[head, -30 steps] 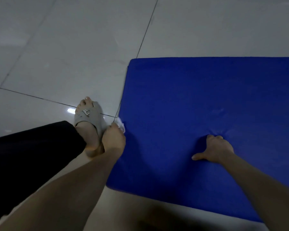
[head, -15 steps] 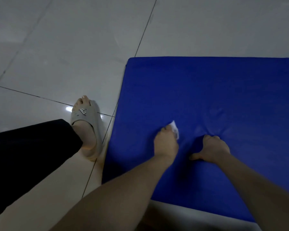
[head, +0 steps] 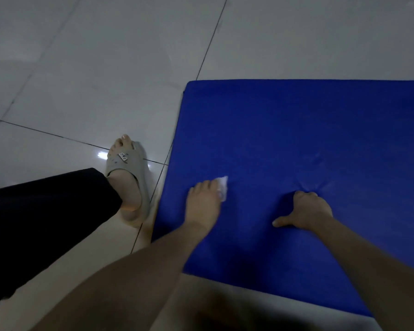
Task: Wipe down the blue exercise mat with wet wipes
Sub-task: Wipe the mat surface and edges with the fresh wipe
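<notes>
The blue mat [head: 308, 139] is lying flat on the pale tiled floor [head: 93, 68], its right side running out of the picture. The left hand [head: 202, 204] is pressing a white wipe [head: 223, 188] onto the mat near its left edge. Its fingers are bending down over the wipe and hiding most of it, so only a crumpled corner is showing beside them, and blur is softening the hand. The right hand [head: 308, 210] is leaning on the mat a little further right, fingers tucked under into a fist that is denting the surface, thumb sticking out sideways, gripping nothing. Beside the mat a foot in a grey slipper [head: 129, 168] is standing on the floor, a dark trouser leg [head: 46, 211] covering the ankle and running off the left edge
</notes>
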